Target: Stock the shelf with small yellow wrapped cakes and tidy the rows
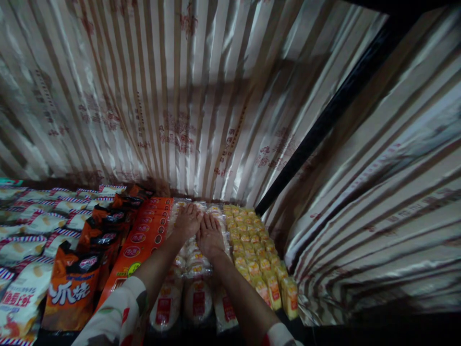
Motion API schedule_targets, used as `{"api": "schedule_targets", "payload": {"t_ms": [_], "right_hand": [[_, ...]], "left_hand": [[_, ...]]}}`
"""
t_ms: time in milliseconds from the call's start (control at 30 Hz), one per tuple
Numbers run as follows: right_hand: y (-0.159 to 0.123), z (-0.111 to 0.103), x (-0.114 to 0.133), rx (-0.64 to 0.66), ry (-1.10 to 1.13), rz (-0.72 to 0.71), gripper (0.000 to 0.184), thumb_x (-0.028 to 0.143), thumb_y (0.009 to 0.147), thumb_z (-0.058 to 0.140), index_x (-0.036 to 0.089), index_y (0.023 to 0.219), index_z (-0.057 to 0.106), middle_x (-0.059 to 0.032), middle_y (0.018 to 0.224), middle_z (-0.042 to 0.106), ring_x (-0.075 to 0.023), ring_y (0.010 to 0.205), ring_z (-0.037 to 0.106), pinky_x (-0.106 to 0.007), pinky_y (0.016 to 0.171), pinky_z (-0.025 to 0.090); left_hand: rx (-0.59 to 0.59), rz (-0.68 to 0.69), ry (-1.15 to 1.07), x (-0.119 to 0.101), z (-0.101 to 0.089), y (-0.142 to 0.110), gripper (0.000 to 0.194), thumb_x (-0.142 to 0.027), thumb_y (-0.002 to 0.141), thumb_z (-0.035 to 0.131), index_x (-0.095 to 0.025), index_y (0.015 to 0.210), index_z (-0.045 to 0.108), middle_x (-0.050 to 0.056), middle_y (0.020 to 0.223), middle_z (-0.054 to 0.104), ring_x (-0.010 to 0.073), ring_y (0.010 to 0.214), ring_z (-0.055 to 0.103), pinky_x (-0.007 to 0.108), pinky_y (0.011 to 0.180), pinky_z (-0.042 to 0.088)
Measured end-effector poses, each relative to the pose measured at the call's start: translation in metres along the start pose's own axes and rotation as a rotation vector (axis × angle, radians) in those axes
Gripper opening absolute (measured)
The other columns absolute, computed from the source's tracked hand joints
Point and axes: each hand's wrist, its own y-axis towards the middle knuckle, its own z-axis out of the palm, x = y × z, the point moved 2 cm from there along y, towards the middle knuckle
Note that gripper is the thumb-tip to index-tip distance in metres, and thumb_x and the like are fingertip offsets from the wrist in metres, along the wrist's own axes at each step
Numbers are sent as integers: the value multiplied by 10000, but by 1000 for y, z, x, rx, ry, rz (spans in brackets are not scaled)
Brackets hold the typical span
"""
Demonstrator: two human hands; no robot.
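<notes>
Both of my hands reach forward over rows of clear-wrapped round snack packs (198,299) with red labels. My left hand (187,222) lies flat, fingers stretched out, on the packs at the back. Close beside it, nearly touching, my right hand (210,234) rests palm down with its fingers straight. Neither hand grips anything. The packs under the palms are partly hidden by my hands and forearms. Left of the hands runs a row of flat orange-red packages (142,226). To the right stand rows of small yellow wrapped snacks (248,235).
Orange-and-black snack bags (74,288) stand in a row farther left, beside many white bags (27,293) with striped edges. Behind the goods hangs a pleated, shiny striped sheet (201,105) with red print. A dark slanted pole (324,117) crosses at the right.
</notes>
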Motion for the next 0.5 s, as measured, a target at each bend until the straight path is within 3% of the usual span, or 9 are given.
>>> {"api": "schedule_targets", "payload": {"t_ms": [267,500], "right_hand": [[6,-4,-7,-149,-21,78,493,293,930,259,124,1376,383,-97,1454,328,-227,1368,222,-384,1104,128],[19,1,-18,-96,-28,114,512,288,923,276,66,1376,366,-138,1461,294,-235,1373,206,-385,1100,132]], "left_hand": [[-23,62,-13,2,-2,6,441,-275,923,259,-151,1250,527,126,1364,459,251,1294,380,503,1063,274],[-18,97,-34,-4,0,5,383,-258,900,345,-181,1209,558,108,1316,519,232,1274,409,472,1057,300]]}}
